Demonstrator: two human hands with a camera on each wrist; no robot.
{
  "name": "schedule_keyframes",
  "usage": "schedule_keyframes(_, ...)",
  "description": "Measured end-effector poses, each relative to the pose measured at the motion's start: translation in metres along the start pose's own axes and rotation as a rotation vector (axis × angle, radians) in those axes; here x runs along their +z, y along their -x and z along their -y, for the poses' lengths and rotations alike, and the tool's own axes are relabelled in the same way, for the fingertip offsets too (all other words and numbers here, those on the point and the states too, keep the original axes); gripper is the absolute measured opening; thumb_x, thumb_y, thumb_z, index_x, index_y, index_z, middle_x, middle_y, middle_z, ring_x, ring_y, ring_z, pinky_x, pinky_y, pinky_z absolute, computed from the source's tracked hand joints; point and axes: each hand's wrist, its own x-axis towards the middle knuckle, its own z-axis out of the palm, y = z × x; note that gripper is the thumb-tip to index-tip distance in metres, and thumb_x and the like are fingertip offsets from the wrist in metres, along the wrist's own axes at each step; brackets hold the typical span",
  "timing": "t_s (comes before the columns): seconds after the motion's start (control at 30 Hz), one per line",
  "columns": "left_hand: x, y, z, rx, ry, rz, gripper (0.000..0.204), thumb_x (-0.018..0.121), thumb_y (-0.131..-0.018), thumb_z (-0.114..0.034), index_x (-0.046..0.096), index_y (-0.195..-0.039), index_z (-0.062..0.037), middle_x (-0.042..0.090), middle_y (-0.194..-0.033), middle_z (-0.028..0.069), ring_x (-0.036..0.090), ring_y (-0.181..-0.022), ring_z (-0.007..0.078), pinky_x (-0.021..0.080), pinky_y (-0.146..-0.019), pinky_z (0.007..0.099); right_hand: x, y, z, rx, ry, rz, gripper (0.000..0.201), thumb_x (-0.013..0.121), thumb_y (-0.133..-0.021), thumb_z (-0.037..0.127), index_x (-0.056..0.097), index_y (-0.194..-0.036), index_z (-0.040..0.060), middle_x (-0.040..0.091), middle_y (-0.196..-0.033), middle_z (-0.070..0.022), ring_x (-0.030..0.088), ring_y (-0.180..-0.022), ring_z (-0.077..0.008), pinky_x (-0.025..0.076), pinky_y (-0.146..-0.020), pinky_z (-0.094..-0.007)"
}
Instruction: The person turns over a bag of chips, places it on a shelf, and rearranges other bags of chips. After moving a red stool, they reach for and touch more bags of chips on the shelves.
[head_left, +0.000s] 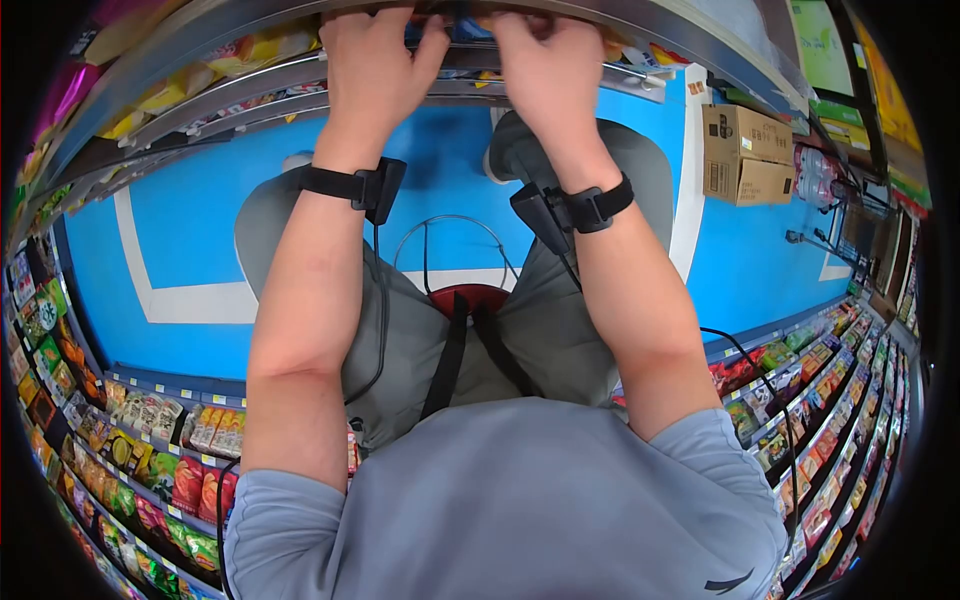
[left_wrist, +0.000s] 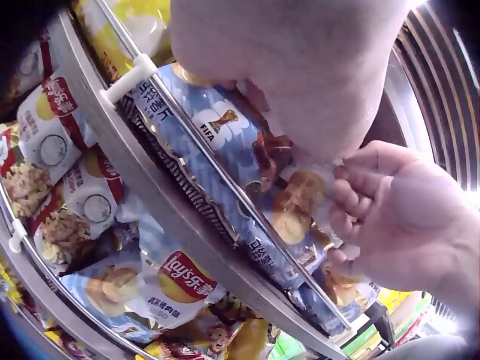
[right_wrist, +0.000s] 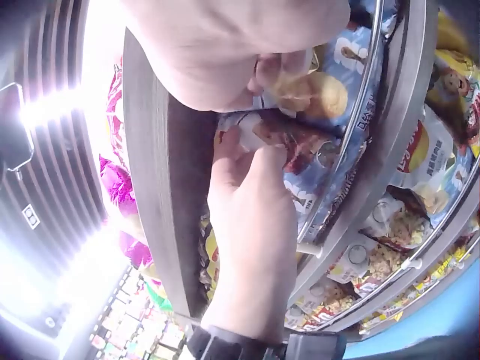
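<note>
White glare washes out the edges of my wrist views (harsh stuff), my moving fingers (head_left: 375,62) blur, and fisheye distortion bends the dark-rimmed head view.

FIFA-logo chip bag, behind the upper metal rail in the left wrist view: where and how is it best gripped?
Probably pinch the chip bag by its edge away from the metal rail, reaching over from the left hand's side: the rail crosses the bag's front, and its puffed body has no handle.

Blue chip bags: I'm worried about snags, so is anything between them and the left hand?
Nothing visible is; the left hand's fingers are at the blue chip bags, and the metal rail crosses only their fronts.
</note>
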Motion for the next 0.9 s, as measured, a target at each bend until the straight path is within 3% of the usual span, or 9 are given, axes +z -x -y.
schedule_keyframes(0.03, -0.001, 0.001, 0.0, -0.024, 0.024, 0.005, 0.028, 0.076, -0.091, -0.031, 0.077, -0.112, -0.0127, 0.075, -0.097, 0.0123, 0.064, -0.091, 0.0402, 0.05, -0.082, 0.048, -0.001, 0.001, 0.007, 0.149, -0.105, -0.042, 0.025, 0.07, -0.092, 0.008, 0.07, -0.113, -0.0044, 0.075, -0.092, -0.0154, 0.075, -0.086, -0.0264, 0.058, -0.079, -0.0375)
schedule_keyframes(0.07, -0.002, 0.002, 0.0, -0.047, 0.049, 0.009, 0.029, 0.076, -0.091, -0.031, 0.077, -0.113, -0.0131, 0.074, -0.096, 0.0126, 0.063, -0.092, 0.0398, 0.051, -0.082, 0.048, 0.004, -0.001, -0.004, -0.023, -0.269, -0.127, 0.023, 0.069, -0.091, 0.003, 0.071, -0.113, -0.0031, 0.074, -0.092, -0.0101, 0.071, -0.085, -0.0176, 0.056, -0.076, -0.0313)
schedule_keyframes(0.2, -0.003, 0.004, -0.001, -0.112, 0.059, 0.022, 0.031, 0.076, -0.091, -0.032, 0.077, -0.115, -0.0125, 0.073, -0.095, 0.0135, 0.062, -0.093, 0.0391, 0.051, -0.084, 0.049, 0.0, -0.002, -0.002, -0.111, -0.153, -0.195, 0.022, 0.068, -0.092, 0.005, 0.071, -0.112, -0.0038, 0.075, -0.096, -0.0117, 0.071, -0.087, -0.0198, 0.056, -0.079, -0.0332)
schedule_keyframes(0.4, -0.002, 0.006, 0.001, -0.169, 0.026, 0.045, 0.032, 0.076, -0.091, -0.032, 0.077, -0.115, -0.011, 0.074, -0.097, 0.0147, 0.063, -0.096, 0.0402, 0.052, -0.087, 0.0488, -0.017, -0.014, -0.017, -0.194, 0.004, 0.065, 0.022, 0.068, -0.094, 0.006, 0.071, -0.113, -0.0047, 0.075, -0.101, -0.0121, 0.069, -0.096, -0.0223, 0.054, -0.089, -0.0371)
schedule_keyframes(0.5, -0.007, -0.002, -0.002, -0.096, 0.103, -0.022, 0.033, 0.076, -0.091, -0.033, 0.077, -0.114, -0.0102, 0.074, -0.101, 0.0142, 0.063, -0.098, 0.0409, 0.052, -0.089, 0.0485, -0.023, -0.02, -0.037, -0.14, -0.236, -0.002, 0.024, 0.072, -0.09, 0.009, 0.072, -0.112, -0.0025, 0.075, -0.101, -0.0116, 0.069, -0.097, -0.0215, 0.054, -0.088, -0.0369)
schedule_keyframes(0.6, -0.02, -0.009, -0.014, -0.215, 0.128, 0.035, 0.028, 0.071, -0.089, -0.016, 0.071, -0.113, -0.0013, 0.067, -0.117, 0.0277, 0.061, -0.113, 0.0483, 0.049, -0.1, 0.0537, -0.041, -0.021, -0.053, -0.145, -0.165, -0.157, 0.026, 0.073, -0.09, 0.015, 0.072, -0.111, -0.0013, 0.074, -0.099, -0.0156, 0.071, -0.094, -0.0274, 0.054, -0.086, -0.0402)
schedule_keyframes(0.7, -0.013, -0.003, 0.003, -0.135, 0.222, 0.106, 0.033, 0.076, -0.091, -0.034, 0.076, -0.113, -0.0096, 0.074, -0.106, 0.014, 0.063, -0.101, 0.0412, 0.052, -0.09, 0.0487, -0.068, -0.018, -0.06, -0.167, -0.182, -0.216, 0.028, 0.073, -0.097, 0.021, 0.069, -0.104, -0.0062, 0.07, -0.089, -0.0087, 0.063, -0.076, -0.0185, 0.051, -0.072, -0.0331)
schedule_keyframes(0.77, -0.028, -0.009, -0.013, -0.245, 0.217, 0.157, 0.034, 0.076, -0.087, -0.017, 0.071, -0.119, -0.0048, 0.063, -0.127, 0.0278, 0.057, -0.12, 0.0496, 0.046, -0.104, 0.0562, -0.091, -0.014, -0.065, 0.157, 0.02, -0.247, 0.026, 0.07, -0.101, 0.017, 0.071, -0.111, -0.0066, 0.072, -0.092, -0.0069, 0.062, -0.079, -0.0127, 0.051, -0.072, -0.0284)
schedule_keyframes(0.9, -0.021, -0.007, -0.011, -0.24, 0.222, 0.115, 0.037, 0.076, -0.087, -0.019, 0.07, -0.121, -0.0057, 0.065, -0.125, 0.0269, 0.058, -0.119, 0.0493, 0.046, -0.106, 0.055, -0.103, -0.032, -0.097, 0.014, -0.114, -0.389, 0.025, 0.069, -0.101, 0.016, 0.072, -0.113, -0.0061, 0.073, -0.098, -0.0074, 0.065, -0.085, -0.013, 0.052, -0.073, -0.0284)
